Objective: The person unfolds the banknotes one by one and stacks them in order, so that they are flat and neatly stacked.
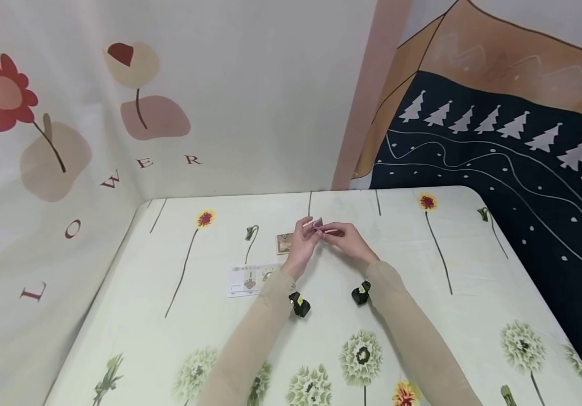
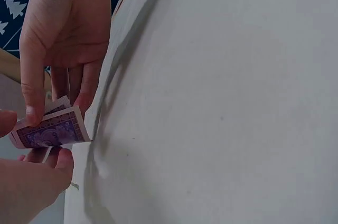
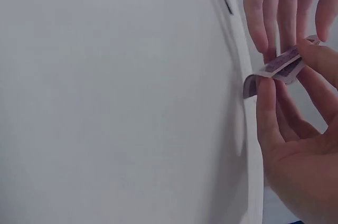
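Observation:
A small purple printed banknote (image 2: 55, 130) is held up between both hands over the far part of the table. It is bent, with a second layer of paper showing behind the front one. My left hand (image 1: 302, 248) pinches it between thumb and fingers from one side. From the other side, my right hand (image 1: 349, 241) pinches it by thumb and fingertips. In the right wrist view the banknote's end (image 3: 250, 86) curls downward past the fingers. A brown banknote (image 1: 283, 243) lies on the table, partly behind my left hand.
Pale banknotes (image 1: 237, 280) marked with a 1 lie overlapping left of my left forearm, which hides their right end. The table (image 1: 413, 327) wears a flower-print cloth. Behind its far edge hangs a pale curtain (image 1: 270, 113), with a dark tree-print cloth (image 1: 474, 152) on the right.

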{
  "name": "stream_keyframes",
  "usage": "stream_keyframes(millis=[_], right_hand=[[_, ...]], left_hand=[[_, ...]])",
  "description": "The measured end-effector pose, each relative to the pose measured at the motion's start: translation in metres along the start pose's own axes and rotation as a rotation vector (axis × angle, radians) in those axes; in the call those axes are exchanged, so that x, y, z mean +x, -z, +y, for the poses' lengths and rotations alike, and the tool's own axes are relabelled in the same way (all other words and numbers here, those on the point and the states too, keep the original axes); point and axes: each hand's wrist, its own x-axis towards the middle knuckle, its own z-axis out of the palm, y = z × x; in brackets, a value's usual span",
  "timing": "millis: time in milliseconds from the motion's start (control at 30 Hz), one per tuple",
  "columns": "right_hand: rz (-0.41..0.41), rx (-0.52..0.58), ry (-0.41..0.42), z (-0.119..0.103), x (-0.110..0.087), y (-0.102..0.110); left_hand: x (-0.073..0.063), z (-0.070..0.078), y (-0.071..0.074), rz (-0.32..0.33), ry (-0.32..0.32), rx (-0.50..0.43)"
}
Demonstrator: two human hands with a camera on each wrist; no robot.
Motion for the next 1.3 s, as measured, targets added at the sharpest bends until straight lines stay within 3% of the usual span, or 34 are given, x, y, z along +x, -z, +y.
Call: stream_keyframes(millis=[167,333,633,800,1000,1133,1300], right_hand=[[-0.022,0.103,-0.024,0.001,-0.007,-0.003],[-0.022,0.215,-0.058,0.003,-0.015,-0.006],[-0.021,0.246,-0.097,0.004,-0.025,-0.009],[-0.045,0.293,-0.055,0.003,-0.031,-0.009],[-0.011,0.249,-0.012,0.001,-0.037,-0.011],[0.000,0.277,-0.006,-0.002,-0.038,-0.013],[0.019,0.288,0.028,-0.012,-0.042,-0.015]], left_hand=[[-0.007,0.003,0.003,-0.023,-0.045,0.088],[-0.011,0.001,0.006,0.001,-0.074,0.138],[-0.020,0.003,0.010,-0.004,-0.115,0.244],[-0.028,0.007,0.012,-0.011,-0.131,0.293],[-0.035,0.005,0.016,-0.013,-0.130,0.319],[-0.040,0.007,0.019,0.031,-0.135,0.395],[-0.041,0.009,0.024,0.072,-0.160,0.422]])
